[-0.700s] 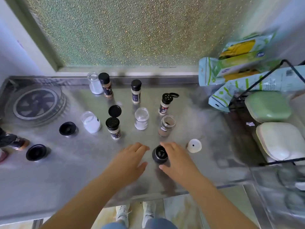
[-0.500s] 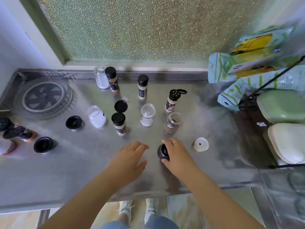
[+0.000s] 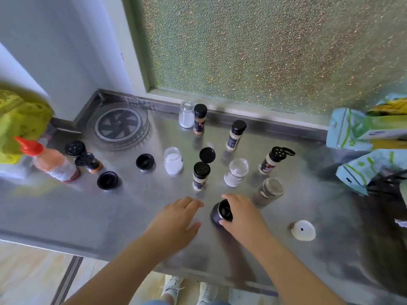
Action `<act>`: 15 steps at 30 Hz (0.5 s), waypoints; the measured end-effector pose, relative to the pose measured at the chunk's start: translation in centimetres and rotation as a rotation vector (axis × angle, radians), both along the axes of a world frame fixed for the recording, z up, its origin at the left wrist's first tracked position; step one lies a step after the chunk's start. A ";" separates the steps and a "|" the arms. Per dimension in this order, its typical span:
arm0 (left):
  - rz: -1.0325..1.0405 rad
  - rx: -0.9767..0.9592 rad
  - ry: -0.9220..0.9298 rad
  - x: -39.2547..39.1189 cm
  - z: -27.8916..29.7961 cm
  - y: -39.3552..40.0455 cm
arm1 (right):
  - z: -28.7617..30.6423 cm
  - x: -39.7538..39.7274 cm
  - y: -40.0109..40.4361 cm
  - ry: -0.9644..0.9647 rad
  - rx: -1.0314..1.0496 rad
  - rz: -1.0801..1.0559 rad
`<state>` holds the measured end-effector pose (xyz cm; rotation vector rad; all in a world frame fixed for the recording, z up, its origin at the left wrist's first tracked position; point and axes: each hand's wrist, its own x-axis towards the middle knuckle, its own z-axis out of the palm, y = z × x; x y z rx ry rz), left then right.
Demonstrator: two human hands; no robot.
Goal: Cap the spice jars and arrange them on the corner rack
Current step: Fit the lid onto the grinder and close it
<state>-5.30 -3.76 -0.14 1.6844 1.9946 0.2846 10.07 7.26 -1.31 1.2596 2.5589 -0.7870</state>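
Note:
My right hand grips a black jar cap, tilted on its edge on the steel counter. My left hand rests flat on the counter just left of it, fingers relaxed. Just beyond stand uncapped glass jars: one with brown spice, one with white powder, another white one. A black-lidded shaker with its flip lid up stands between them. Two loose black caps lie to the left, a white cap to the right.
Further back stand a capped shaker, a brown shaker, an open white jar and a flip-top shaker. A red-tipped sauce bottle and two small shakers lie at the left, near a round fan-like disc. Green-and-white packets lie at right.
The view has swung left, so the rack at the right has left the frame. My right hand has closed round the black cap and tipped it up. My left hand has stayed put.

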 end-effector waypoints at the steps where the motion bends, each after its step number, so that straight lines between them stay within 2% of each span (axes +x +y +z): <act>1: 0.018 -0.013 0.004 -0.3 0.1 -0.3 | -0.1 -0.7 -0.1 -0.016 0.002 0.025; 10: 0.223 -0.020 0.056 -4.8 0.3 -4.4 | -0.2 -8.4 -1.9 -0.019 -0.042 0.317; 15: 0.280 -0.018 0.055 -6.1 -0.2 -5.4 | -1.0 -10.5 -2.5 -0.043 -0.020 0.408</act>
